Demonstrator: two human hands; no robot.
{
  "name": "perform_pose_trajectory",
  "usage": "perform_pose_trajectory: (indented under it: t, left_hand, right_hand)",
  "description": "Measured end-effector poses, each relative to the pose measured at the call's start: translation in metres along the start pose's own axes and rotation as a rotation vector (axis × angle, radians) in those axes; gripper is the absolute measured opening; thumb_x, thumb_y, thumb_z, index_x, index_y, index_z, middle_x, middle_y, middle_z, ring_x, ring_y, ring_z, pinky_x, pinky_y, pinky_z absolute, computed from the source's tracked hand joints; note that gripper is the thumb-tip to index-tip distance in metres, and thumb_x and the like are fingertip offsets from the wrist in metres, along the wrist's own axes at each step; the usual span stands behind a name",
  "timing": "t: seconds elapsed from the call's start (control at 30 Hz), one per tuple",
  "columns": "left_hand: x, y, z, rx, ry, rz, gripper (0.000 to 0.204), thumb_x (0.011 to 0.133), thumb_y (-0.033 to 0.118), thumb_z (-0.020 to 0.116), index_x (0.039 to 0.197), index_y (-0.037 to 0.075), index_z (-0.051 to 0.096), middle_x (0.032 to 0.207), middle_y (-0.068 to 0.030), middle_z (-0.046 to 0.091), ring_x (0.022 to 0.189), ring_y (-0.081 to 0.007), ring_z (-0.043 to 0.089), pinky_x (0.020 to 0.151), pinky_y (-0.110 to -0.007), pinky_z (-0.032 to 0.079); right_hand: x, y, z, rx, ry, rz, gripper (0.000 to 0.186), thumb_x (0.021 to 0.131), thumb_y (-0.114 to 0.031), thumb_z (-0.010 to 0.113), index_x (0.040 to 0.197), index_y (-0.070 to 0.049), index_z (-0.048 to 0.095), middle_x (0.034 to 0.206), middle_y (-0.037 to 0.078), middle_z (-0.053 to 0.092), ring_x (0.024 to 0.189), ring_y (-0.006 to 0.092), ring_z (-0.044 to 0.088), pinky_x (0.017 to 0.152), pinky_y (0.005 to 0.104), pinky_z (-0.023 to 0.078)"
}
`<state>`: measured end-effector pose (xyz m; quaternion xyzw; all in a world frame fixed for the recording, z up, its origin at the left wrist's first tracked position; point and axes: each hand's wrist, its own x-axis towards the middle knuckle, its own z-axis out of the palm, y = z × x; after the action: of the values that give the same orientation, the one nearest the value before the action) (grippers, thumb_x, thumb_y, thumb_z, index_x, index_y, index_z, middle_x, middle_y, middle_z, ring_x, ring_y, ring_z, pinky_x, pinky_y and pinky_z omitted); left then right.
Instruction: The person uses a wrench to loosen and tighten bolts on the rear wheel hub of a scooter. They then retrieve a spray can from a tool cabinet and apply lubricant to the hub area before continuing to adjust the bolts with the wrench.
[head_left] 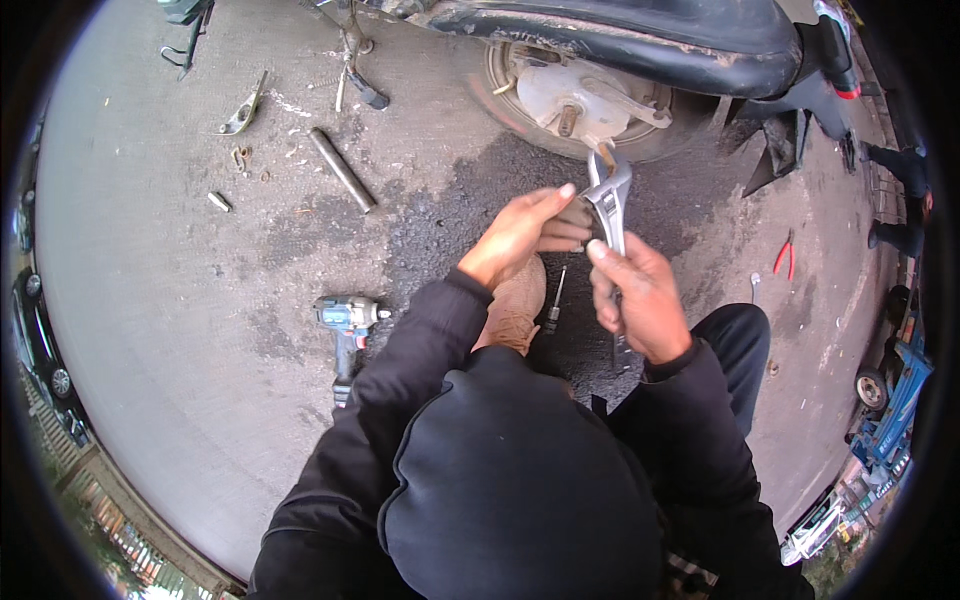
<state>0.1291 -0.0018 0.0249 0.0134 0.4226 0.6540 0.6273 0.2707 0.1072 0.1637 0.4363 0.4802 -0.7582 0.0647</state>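
My right hand [645, 300] is wrapped round the handle of a silver adjustable wrench [612, 200], its head pointing away from me. Something brownish shows at the wrench jaws; I cannot make out what it is. Beside the wrench head is my left hand [520, 235], fingers stretched toward it and thumb raised; whether the fingertips touch the wrench is unclear. Just beyond the jaws lies the scooter's wheel [495, 75], with a grey hub [548, 90] and a rusty axle end [568, 122] sticking out toward me.
A blue cordless impact wrench [345, 318] lies left of my arm. Further off are a metal tube [342, 170], locking pliers [243, 112] and a small socket [219, 202]. A screwdriver [555, 305] lies by my shoe [515, 310]. Red-handled pliers [785, 256] and a spanner [755, 287] rest at right.
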Motion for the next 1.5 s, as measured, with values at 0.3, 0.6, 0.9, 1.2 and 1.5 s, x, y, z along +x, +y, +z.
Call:
perform_pose_trajectory:
  t: [0.3, 0.6, 0.9, 1.2, 1.5]
  left_hand:
    - [-0.063, 0.024, 0.008, 0.264, 0.076, 0.065, 0.038, 0.108, 0.027, 0.068, 0.13, -0.003, 0.067, 0.111, -0.0065, 0.073, 0.108, -0.0154, 0.067, 0.098, -0.032, 0.053]
    - [-0.036, 0.034, 0.002, 0.652, 0.114, 0.102, 0.045, 0.112, 0.038, 0.059, 0.112, -0.004, 0.075, 0.092, -0.0067, 0.075, 0.084, -0.0127, 0.067, 0.078, -0.035, 0.055]
    - [-0.014, 0.079, -0.024, 0.87, 0.009, 0.004, 0.052, 0.111, 0.046, 0.06, 0.101, -0.003, 0.076, 0.078, -0.0059, 0.072, 0.077, -0.0143, 0.068, 0.072, -0.034, 0.054]
    - [-0.008, 0.129, -0.04, 1.236, -0.057, 0.025, 0.051, 0.107, 0.052, 0.063, 0.102, 0.003, 0.078, 0.077, -0.0073, 0.066, 0.075, -0.0205, 0.062, 0.071, -0.041, 0.049]
    - [0.009, 0.144, -0.034, 1.561, -0.08, 0.209, 0.041, 0.099, 0.037, 0.075, 0.104, -0.004, 0.073, 0.077, -0.0166, 0.066, 0.077, -0.0262, 0.064, 0.075, -0.044, 0.05]
  right_hand:
    - [0.045, 0.065, 0.043, -0.346, 0.061, -0.311, 0.027, 0.114, -0.017, 0.052, 0.134, 0.001, 0.058, 0.102, 0.007, 0.068, 0.089, 0.0197, 0.068, 0.081, 0.03, 0.053]
    - [0.05, 0.076, 0.041, -0.243, 0.006, -0.342, 0.046, 0.109, -0.011, 0.059, 0.151, 0.004, 0.049, 0.145, 0.02, 0.063, 0.133, 0.0255, 0.062, 0.113, 0.0374, 0.046]
    - [0.056, 0.067, 0.024, -0.4, 0.019, -0.372, 0.045, 0.103, -0.017, 0.071, 0.141, 0.003, 0.058, 0.131, 0.022, 0.071, 0.121, 0.0297, 0.07, 0.104, 0.0402, 0.055]
    - [0.113, 0.013, -0.043, -0.287, 0.28, -0.364, 0.059, 0.099, -0.02, 0.077, 0.142, 0.012, 0.052, 0.124, 0.021, 0.072, 0.11, 0.0222, 0.07, 0.096, 0.035, 0.056]
    - [0.138, -0.006, -0.043, -0.385, 0.196, -0.338, 0.043, 0.1, -0.022, 0.073, 0.127, 0.009, 0.062, 0.112, 0.019, 0.075, 0.096, 0.0207, 0.073, 0.087, 0.0359, 0.058]
